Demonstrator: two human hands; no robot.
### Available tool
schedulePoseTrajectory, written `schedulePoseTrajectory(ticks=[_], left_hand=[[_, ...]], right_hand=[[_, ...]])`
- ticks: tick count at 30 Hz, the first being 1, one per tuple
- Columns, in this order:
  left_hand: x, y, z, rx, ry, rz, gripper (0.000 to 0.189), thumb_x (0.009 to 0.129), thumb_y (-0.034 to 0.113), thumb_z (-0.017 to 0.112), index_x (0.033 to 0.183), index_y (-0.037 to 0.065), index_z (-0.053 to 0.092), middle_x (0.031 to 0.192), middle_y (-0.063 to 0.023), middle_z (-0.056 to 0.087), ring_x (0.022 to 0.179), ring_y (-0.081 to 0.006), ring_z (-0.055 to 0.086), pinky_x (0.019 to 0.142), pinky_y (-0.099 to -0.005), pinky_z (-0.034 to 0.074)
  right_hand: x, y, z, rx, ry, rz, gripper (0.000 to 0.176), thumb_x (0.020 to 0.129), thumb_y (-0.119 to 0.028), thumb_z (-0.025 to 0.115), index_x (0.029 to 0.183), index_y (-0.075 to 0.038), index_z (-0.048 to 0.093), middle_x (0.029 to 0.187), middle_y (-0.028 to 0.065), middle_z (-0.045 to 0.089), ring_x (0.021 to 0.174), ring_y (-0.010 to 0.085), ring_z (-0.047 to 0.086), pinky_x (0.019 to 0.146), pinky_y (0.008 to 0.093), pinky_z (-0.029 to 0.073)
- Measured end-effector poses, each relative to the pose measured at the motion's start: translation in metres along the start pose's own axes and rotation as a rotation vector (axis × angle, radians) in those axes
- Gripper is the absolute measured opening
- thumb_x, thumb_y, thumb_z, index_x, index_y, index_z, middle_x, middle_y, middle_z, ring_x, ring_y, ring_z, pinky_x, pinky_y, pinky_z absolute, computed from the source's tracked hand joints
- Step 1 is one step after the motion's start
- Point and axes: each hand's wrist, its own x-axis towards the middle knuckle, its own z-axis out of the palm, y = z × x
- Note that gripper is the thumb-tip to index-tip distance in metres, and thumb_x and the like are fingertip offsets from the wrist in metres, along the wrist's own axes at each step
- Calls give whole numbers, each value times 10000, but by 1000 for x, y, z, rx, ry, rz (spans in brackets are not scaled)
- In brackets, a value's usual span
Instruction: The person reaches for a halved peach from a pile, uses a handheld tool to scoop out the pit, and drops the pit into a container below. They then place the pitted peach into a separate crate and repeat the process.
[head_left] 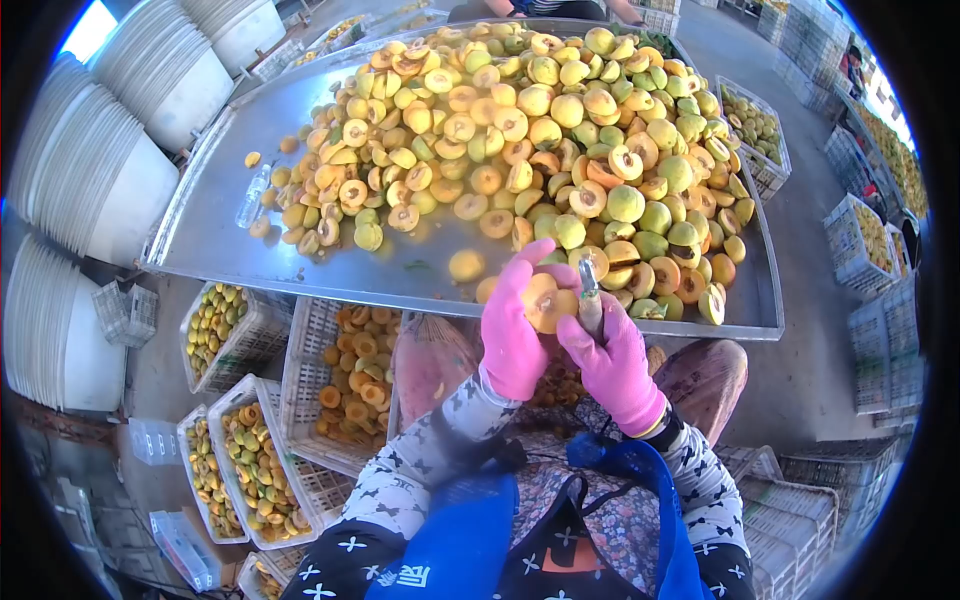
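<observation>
My left hand (513, 335), in a pink glove, holds a yellow peach half (546, 304) with its cut face toward me. A short-handled pitting tool with a curved metal tip (590, 303) sits in my right hand (622, 375), also gloved in pink. The tool points up, and my right thumb is right at the edge of the peach half. Both hands are over the near rim of a metal table (330, 290). Just beyond them lies a large heap of halved yellow peaches (500, 130), some showing pits.
Below the table at left stands a crate of peach halves (295, 390), with more full crates (262, 465) beside it. A plastic bottle (253, 197) lies on the table. Stacked white tubs (150, 85) line the left. Another person (530, 8) is at the far edge. Empty crates (790, 525) stand lower right.
</observation>
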Motion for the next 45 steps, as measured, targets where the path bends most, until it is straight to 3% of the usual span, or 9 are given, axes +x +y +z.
schedulePoseTrajectory(ticks=[6,10,13,17,28,37,40,43,45], left_hand=[[11,6,-2,-849,104,-556,393,1030,255,481,1306,-25,489,1107,-117,615,1053,-195,599,892,-325,514],[-2,2,-2,-493,31,-84,350,978,128,524,1283,-43,506,1201,-137,572,1051,-236,587,910,-347,509],[4,9,-13,-617,32,-304,346,981,122,518,1279,-54,504,1234,-152,550,1049,-250,586,887,-347,520],[1,-3,-10,-102,-64,112,340,999,154,508,1281,-37,514,1152,-146,578,943,-235,621,824,-344,541],[5,29,-2,-392,109,-491,269,983,181,608,1176,-6,617,828,-60,621,744,-159,616,671,-272,511],[2,12,-1,-330,173,-406,225,951,129,642,1133,-2,627,759,-68,618,636,-154,589,595,-271,500],[7,16,0,-316,121,-392,243,961,147,632,1137,-19,621,744,-79,620,615,-166,585,591,-281,501],[16,23,-5,-437,18,-460,269,972,177,622,1142,-32,618,747,-92,632,617,-176,591,581,-285,501],[15,13,-14,-322,-53,-408,291,993,209,588,1149,-34,622,764,-106,648,645,-195,620,590,-300,517]], right_hand=[[-2,6,-3,-420,93,-343,392,846,-156,721,1185,-33,569,953,205,632,836,421,631,704,455,520],[-3,2,-8,-467,11,-336,417,815,-88,734,1191,-27,565,969,196,636,835,408,645,706,442,527],[-6,0,-10,-540,-34,-340,379,809,-94,726,1145,-33,563,951,177,619,788,394,636,661,447,515],[-7,5,-8,-703,-67,-389,287,856,-223,667,1073,-84,540,856,120,576,708,323,620,619,438,498],[-11,8,-10,-852,-187,-376,276,870,-225,637,1053,-56,519,863,120,602,733,302,648,645,431,499],[-18,9,4,-371,-328,-99,247,839,-129,640,1011,-12,506,746,230,602,714,437,624,612,495,501],[-23,19,15,-270,-198,-289,174,866,-120,621,965,-19,520,674,163,603,594,344,636,526,402,496],[-12,-15,-3,348,-507,557,144,870,-113,617,943,-29,526,663,64,573,486,196,586,445,307,450],[-12,-15,-6,409,-568,593,147,869,-122,614,956,-38,532,683,7,544,472,96,520,419,254,407]])
